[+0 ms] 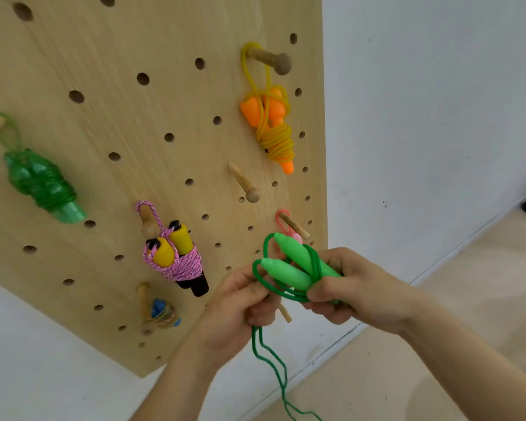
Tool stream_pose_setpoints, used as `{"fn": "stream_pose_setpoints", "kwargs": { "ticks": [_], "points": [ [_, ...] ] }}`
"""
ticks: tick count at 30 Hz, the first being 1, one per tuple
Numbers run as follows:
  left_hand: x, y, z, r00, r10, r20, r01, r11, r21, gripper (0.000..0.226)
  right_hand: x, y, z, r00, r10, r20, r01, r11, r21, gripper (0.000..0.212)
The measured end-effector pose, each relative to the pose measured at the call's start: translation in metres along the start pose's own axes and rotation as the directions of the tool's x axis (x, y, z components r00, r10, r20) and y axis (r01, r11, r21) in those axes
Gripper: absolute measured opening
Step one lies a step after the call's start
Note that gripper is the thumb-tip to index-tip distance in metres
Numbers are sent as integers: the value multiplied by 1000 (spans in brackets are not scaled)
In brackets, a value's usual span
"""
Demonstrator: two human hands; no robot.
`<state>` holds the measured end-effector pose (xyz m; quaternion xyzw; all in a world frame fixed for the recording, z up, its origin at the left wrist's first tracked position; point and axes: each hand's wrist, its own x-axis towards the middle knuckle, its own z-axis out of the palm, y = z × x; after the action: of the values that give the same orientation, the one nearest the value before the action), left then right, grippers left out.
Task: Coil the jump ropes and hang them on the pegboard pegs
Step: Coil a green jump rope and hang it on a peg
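Green jump rope [298,259]: held in both hands, near and low right of the pegboard [104,141], not on a peg yet. The two handles [286,273] sit side by side with a few turns of cord [271,357] around them, and two strands dangle toward the floor [438,344].
Right hand [356,287]: fingers and thumb curled around both handles, squeezing them together.
Left hand [234,305]: pinching the cord just left of the handles.
Weight: looks super light, no strain at all.
Feel: handles seem stiff, smooth plastic, probably a bit slick. The cord is thin and floppy, so I'd guess the wraps loosen as soon as tension drops.
Where to grab: mid-handle, over the wraps, with the other hand on the cord close to the bundle.
Hanging bit: needs a spare loop left at the top.
Bare peg [243,182]: just above the hands, looks like the obvious spot.
Already up: orange bundle [271,126], pink-and-yellow bundle [176,256], see-through green bundle [40,180].
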<state>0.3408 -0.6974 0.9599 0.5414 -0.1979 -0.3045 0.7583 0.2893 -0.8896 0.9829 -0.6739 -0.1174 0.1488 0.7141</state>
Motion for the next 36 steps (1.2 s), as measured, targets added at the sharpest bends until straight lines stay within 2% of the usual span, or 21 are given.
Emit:
{"fn": "stream_pose_setpoints", "kwargs": {
  "ticks": [2, 6, 8, 11, 14, 17, 20, 23, 27, 28, 31, 34, 36],
  "points": [
    [-6, -7, 1, 999, 35, 3, -35, 999, -31, 54, 2, 9, 2, 1000, -5, -24, 9, 990, 141, 13],
    [-13, -8, 2, 992, 127, 14, -128, 990, 62, 49, 6, 18, 6, 1000, 13, -25, -7, 976, 216, 12],
    [-14, -8, 6, 984, 164, -63, -149, 970, 191, 41, 6, 20, 4, 999, 48, -15, -45, 981, 187, 17],
    [-13, -9, 14, 932, 249, -263, -120, 898, 424, 27, 6, 18, 2, 990, 143, 15, -143, 988, 49, 24],
    [-11, -9, 22, 899, 298, -321, -128, 880, 457, 20, 5, 14, 9, 982, 188, -29, -188, 982, 1, 18],
    [-9, -11, 26, 870, 316, -378, -112, 874, 473, 18, 3, 12, 22, 980, 113, -164, -126, 989, -74, 7],
    [-5, -16, 28, 843, 312, -437, -95, 887, 451, 30, 4, 11, 29, 956, -62, -286, -27, 955, -296, 14],
    [-1, -25, 22, 822, 326, -466, -66, 868, 491, 32, 7, 15, 37, 920, -179, -349, -38, 844, -534, 26],
    [1, -37, 12, 835, 320, -448, -16, 828, 561, 35, 13, 37, 40, 862, -270, -430, -169, 646, -744, 17],
    [1, -39, 11, 837, 325, -441, -1, 807, 591, 34, 14, 41, 40, 850, -299, -434, -175, 616, -768, 17],
    [-4, -36, 11, 840, 354, -412, 41, 715, 697, 42, 14, 44, 38, 843, -362, -397, -114, 602, -790, 43],
    [-5, -29, 12, 853, 349, -388, 94, 629, 772, 45, 15, 42, 36, 857, -373, -355, -86, 576, -813, 44],
    [-4, -24, 13, 865, 339, -371, 168, 500, 850, 47, 16, 44, 35, 866, -352, -355, -84, 598, -797, 34]
  ]
}}
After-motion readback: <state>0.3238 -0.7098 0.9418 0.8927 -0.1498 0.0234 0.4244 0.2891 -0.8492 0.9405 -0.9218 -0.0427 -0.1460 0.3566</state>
